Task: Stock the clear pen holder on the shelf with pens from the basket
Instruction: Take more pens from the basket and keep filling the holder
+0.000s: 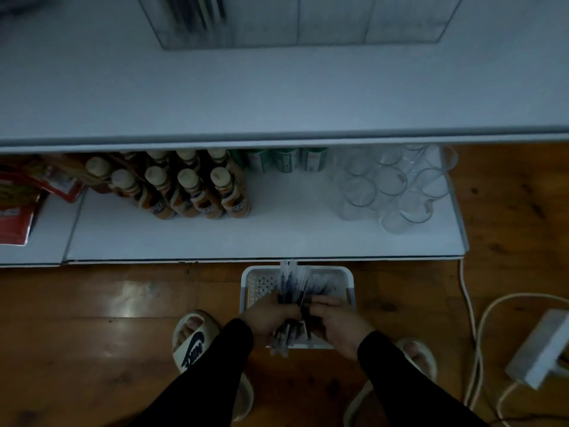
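Left hand (271,312) and right hand (338,322) grip 1 bundle of pens (291,291) over the basket (349,277); pen holder (332,23) far ahead, above.

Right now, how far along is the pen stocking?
Early. The clear pen holder on the top shelf has dark pens only in its left compartment; the others look empty. In hand: left hand and right hand both have a grip on a bundle of pens over the white basket on the floor. Left: carrying them up and slotting them in.
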`<state>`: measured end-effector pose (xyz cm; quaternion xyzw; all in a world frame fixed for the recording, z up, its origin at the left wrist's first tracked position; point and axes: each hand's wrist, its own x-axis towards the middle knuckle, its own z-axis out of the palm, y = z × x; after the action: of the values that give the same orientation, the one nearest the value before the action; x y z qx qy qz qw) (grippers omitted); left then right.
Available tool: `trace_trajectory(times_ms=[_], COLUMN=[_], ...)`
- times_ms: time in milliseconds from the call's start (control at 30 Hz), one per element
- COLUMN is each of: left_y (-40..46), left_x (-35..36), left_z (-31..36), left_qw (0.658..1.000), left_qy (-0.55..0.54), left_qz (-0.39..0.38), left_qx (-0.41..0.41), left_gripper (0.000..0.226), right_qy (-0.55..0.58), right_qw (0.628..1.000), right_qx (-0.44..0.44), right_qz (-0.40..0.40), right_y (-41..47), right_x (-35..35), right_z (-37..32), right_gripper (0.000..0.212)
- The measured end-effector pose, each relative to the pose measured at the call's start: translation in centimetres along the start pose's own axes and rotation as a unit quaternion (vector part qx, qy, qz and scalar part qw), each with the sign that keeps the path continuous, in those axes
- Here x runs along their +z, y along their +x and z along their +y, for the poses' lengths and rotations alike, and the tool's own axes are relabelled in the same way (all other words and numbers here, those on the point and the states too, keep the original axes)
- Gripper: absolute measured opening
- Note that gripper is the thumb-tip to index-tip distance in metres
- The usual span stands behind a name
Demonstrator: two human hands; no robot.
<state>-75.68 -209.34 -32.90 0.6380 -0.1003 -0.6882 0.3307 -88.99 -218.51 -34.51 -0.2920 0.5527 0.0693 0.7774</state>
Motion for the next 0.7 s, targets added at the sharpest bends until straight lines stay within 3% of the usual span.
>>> trace_trajectory(times_ms=[100,267,367,533,700], left_y=[-3.1,-7.9,-11.2,-17.2,-21.3], left_x=[0.5,2.3,2.9,2.9,1.7], left_z=[1.9,4.9,7.0,10.5,14.0], left_qw=[1.000,0.992,0.987,0.977,0.943], left_qy=[0.016,-0.062,-0.070,-0.043,-0.108], left_qz=[0.006,0.057,0.064,0.072,0.051], left_qx=[0.008,0.095,0.127,0.196,0.310], left_gripper=[0.015,0.035,0.043,0.011,0.011], right_qy=[-0.033,-0.088,-0.081,-0.088,-0.130], right_qw=[0.997,0.987,0.980,0.964,0.934], right_qx=[-0.032,-0.112,-0.168,-0.248,-0.332], right_qz=[-0.057,-0.071,-0.067,-0.037,-0.028], right_y=[-3.4,-9.3,-12.8,-18.6,-23.7], right_x=[0.3,1.7,2.4,3.7,5.9], right_z=[-1.6,-4.9,-6.9,-10.2,-14.2], right_gripper=[0.018,0.016,0.029,0.025,0.017])
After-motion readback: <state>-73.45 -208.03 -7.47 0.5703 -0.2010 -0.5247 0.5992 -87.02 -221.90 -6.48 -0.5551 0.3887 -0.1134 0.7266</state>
